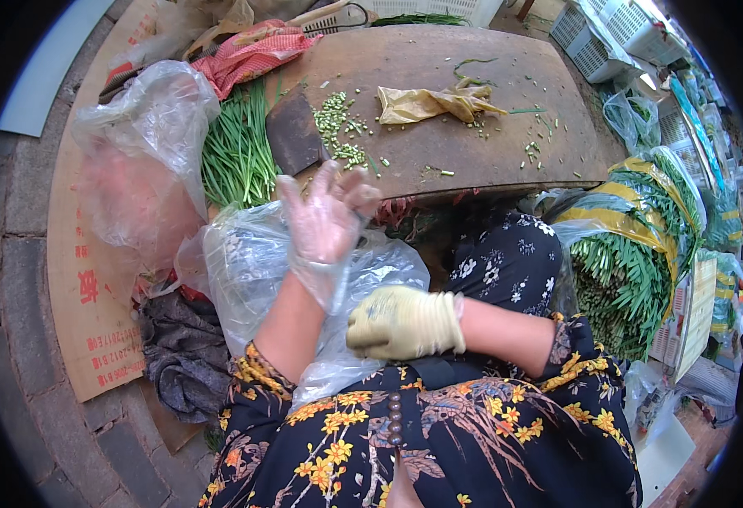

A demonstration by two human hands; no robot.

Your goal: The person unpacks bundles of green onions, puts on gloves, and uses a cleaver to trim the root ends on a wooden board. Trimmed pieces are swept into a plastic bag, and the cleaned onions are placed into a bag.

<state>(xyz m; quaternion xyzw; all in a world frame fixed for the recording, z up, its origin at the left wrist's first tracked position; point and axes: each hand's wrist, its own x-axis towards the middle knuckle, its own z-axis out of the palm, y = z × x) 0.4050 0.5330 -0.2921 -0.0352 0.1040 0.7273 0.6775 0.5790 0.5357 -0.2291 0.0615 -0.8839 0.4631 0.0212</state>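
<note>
My left hand point(328, 219), in a thin clear plastic glove, is raised above my lap with its fingers spread and nothing in them. A cream knitted work glove covers my right hand point(406, 322), which is curled near my waist; its fingertips are hidden. Clear plastic sheeting point(244, 267) lies over my lap beneath both hands. Beyond my left hand are a dark cleaver-like blade point(294, 130), cut green stem pieces point(331, 117) and a bundle of garlic chives point(238, 146). A crumpled tan rubber glove point(422, 105) rests on the wooden board point(524, 70).
At left are a filmy plastic bag point(149, 146), a red checked cloth point(250, 54), a dark grey cloth point(184, 355) and a printed brown board point(73, 254). A large taped bundle of greens point(631, 267) stands right of my knee. White crates point(590, 41) stand at back right.
</note>
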